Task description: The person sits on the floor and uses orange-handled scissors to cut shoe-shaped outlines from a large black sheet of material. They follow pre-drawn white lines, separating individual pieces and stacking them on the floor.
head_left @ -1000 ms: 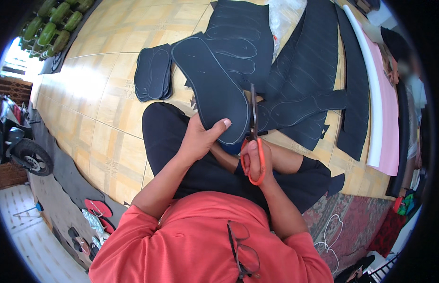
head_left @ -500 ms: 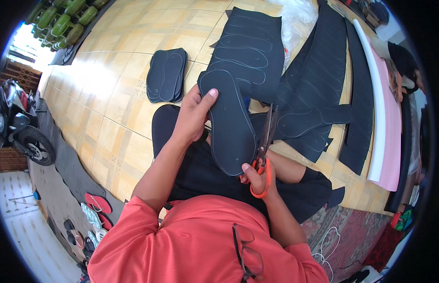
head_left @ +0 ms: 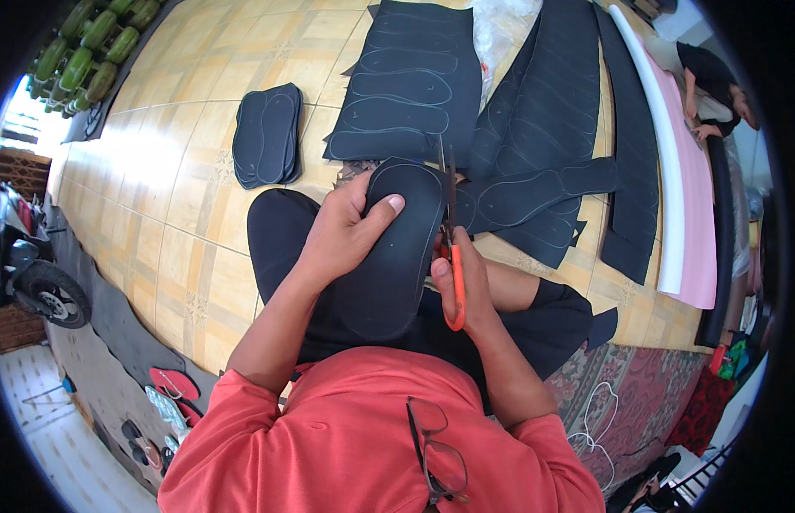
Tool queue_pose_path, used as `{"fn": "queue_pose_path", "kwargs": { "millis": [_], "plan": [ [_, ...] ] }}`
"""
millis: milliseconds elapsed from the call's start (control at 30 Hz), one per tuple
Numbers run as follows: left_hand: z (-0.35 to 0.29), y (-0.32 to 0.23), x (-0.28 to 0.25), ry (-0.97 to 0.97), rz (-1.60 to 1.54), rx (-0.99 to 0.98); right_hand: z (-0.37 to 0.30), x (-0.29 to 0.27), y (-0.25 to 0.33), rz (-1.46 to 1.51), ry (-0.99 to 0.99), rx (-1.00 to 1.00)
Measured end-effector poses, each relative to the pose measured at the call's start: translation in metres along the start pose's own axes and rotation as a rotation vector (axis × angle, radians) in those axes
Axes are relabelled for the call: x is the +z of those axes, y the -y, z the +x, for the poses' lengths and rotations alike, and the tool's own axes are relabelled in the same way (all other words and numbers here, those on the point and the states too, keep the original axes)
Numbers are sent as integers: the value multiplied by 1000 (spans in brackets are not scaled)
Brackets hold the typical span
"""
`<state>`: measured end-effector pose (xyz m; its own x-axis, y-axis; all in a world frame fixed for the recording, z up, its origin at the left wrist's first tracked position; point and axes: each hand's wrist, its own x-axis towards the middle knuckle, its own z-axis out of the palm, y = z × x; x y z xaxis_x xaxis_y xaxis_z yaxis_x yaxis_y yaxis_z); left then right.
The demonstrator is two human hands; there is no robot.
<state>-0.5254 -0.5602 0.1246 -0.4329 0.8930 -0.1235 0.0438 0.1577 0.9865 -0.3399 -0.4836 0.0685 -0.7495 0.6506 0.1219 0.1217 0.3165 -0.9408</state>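
My left hand [head_left: 350, 227] is closed on a black sole-shaped sheet piece [head_left: 396, 256] with a light outline along its edge, the thumb lying on top. A pair of scissors [head_left: 457, 295] with orange handles is in my right hand [head_left: 473, 278]. The blades point away from me beside the piece's right edge; whether they touch it I cannot tell. Beyond my hands lies a black sheet [head_left: 406, 77] with several sole outlines drawn on it. A stack of cut black pieces [head_left: 267, 137] rests on the floor to the left.
More marked black sheets [head_left: 547, 111] spread to the right, beside a white and pink roll [head_left: 688, 197]. Another person [head_left: 712, 85] is at the far right. Sandals [head_left: 173, 383] and a motorcycle [head_left: 43, 282] are at left. A white cable [head_left: 596, 427] lies on the patterned carpet.
The sole piece has turned, its near end now swung left and closer to me. The scissors have moved left and stand more upright along its right edge. My view has shifted slightly.
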Motion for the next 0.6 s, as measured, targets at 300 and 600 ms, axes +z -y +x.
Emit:
{"fn": "queue_pose_path", "kwargs": {
  "millis": [300,600],
  "plan": [
    [10,10,-24,47,-39,-59,-7,-4,-4,71,108,202],
    [12,35,-41,180,55,-53,-6,2,-24,214,150,295]
  ]
}}
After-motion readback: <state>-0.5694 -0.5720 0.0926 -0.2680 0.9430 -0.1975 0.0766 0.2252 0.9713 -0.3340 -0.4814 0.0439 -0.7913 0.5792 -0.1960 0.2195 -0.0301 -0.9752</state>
